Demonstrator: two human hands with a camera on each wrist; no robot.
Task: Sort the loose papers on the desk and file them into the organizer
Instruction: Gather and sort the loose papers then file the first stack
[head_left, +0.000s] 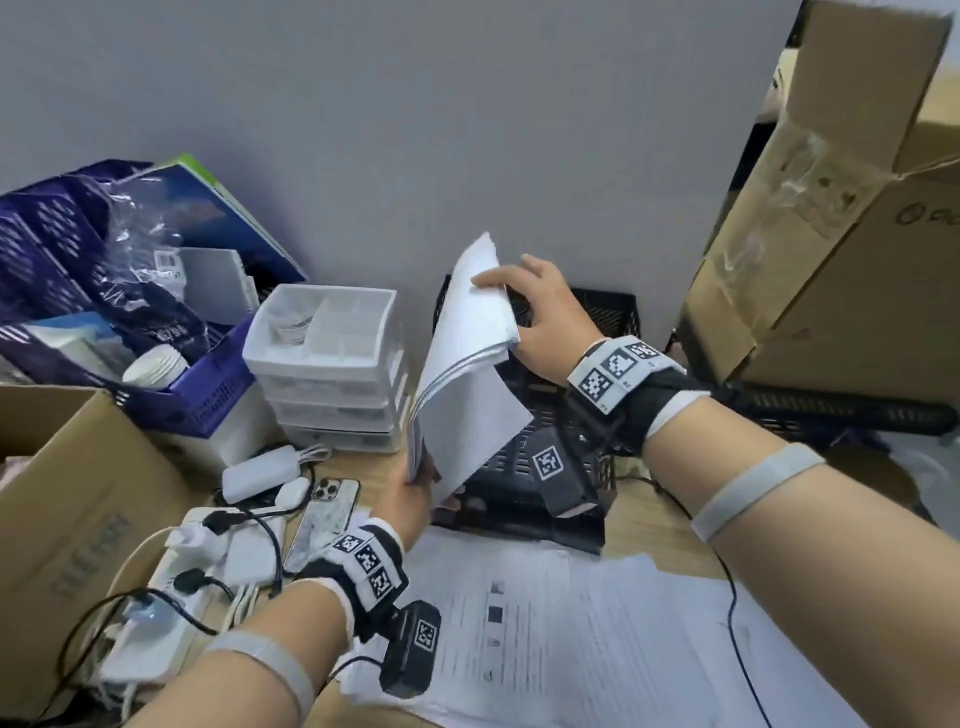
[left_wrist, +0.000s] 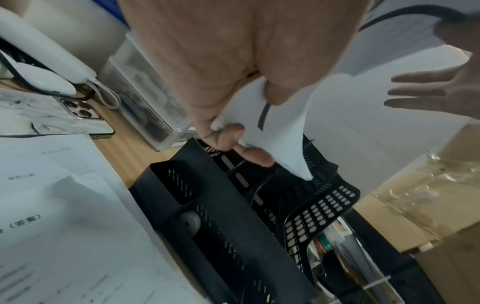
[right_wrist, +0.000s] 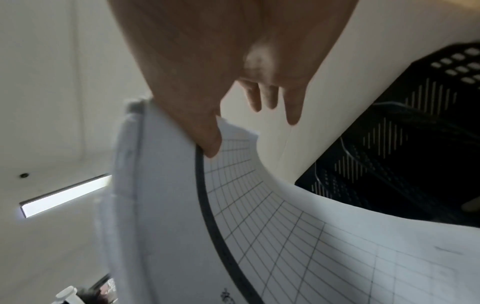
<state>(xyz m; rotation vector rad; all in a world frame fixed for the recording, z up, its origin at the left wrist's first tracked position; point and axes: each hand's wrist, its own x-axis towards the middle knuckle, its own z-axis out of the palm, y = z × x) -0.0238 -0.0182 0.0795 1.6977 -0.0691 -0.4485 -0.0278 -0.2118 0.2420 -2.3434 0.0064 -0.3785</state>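
Observation:
A sheaf of white papers (head_left: 462, 374) stands nearly upright over the black mesh organizer (head_left: 608, 312) by the wall. My left hand (head_left: 415, 488) pinches the sheaf's lower corner (left_wrist: 280, 131) between thumb and fingers (left_wrist: 249, 156), just above the organizer's (left_wrist: 233, 226) front. My right hand (head_left: 530, 312) is at the sheaf's top; its thumb (right_wrist: 207, 144) lies on a sheet printed with a grid (right_wrist: 259, 226) and bends it over. That hand's fingers (right_wrist: 293, 111) are straight and hold nothing. More printed sheets (head_left: 571, 623) lie loose on the desk in front of the organizer.
Left of the organizer stand a white drawer unit (head_left: 327, 353), a phone (head_left: 322, 519), a power strip with cables (head_left: 171, 587) and a cardboard box (head_left: 67, 493). A blue basket (head_left: 104, 286) sits behind. A big cardboard box (head_left: 831, 208) crowds the right.

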